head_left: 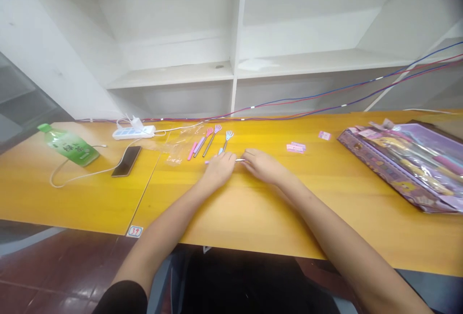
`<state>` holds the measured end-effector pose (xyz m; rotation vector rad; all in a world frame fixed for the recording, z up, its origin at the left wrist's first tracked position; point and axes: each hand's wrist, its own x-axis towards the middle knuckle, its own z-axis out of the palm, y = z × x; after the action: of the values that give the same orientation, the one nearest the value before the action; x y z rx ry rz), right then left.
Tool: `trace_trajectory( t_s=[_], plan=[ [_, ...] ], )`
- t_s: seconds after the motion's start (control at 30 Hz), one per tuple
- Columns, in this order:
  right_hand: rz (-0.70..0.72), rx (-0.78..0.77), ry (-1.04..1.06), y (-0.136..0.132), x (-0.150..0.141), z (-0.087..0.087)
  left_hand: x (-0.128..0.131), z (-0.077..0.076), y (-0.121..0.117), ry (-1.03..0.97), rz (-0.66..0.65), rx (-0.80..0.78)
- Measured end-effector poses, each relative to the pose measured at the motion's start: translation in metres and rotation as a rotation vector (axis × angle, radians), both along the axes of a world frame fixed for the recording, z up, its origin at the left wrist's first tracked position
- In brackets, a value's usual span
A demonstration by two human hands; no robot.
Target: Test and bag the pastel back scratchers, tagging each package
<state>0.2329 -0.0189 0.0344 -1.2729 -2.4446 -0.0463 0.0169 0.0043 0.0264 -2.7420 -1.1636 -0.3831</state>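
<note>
My left hand (pixel 220 169) is closed round a slim purple-ended rod (pixel 239 160); its purple tip pokes out to the left of the fingers. A short silvery length of it shows between my hands. The fingers of my right hand (pixel 262 165) pinch its other end, which they hide. Just beyond my left hand lie several small hand-shaped back scratchers with dark shafts: a pink one (pixel 209 132), a purple one (pixel 217 129) and a pale blue one (pixel 229 135). Pink (pixel 192 151) and purple (pixel 198 145) handles lie alongside them.
Clear plastic wrappers (pixel 177 152) lie left of the scratchers. Farther left are a phone (pixel 126 161), a power strip (pixel 133 132) with a white cable and a green bottle (pixel 70 146) on its side. Small pink cards (pixel 295 147) and a purple box of packaged items (pixel 394 169) are right.
</note>
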Motion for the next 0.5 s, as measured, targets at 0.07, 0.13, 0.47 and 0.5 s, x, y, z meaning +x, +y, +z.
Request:
trace_trajectory(
  t_s=[0.07,0.13,0.47,0.5],
  plan=[
    [-0.089,-0.016,-0.108,-0.003,-0.013,0.012,0.007,0.010,-0.008,0.043,0.044,-0.031],
    [-0.210,-0.076,-0.229,-0.005,-0.025,0.025,0.012,0.023,-0.010,0.104,0.101,-0.081],
    [-0.495,-0.126,-0.338,0.003,0.013,0.108,-0.039,0.125,0.035,0.241,0.294,-0.026],
    [-0.516,-0.117,-0.354,-0.001,0.032,0.113,-0.057,0.135,0.038,0.249,0.309,-0.017]
  ],
)
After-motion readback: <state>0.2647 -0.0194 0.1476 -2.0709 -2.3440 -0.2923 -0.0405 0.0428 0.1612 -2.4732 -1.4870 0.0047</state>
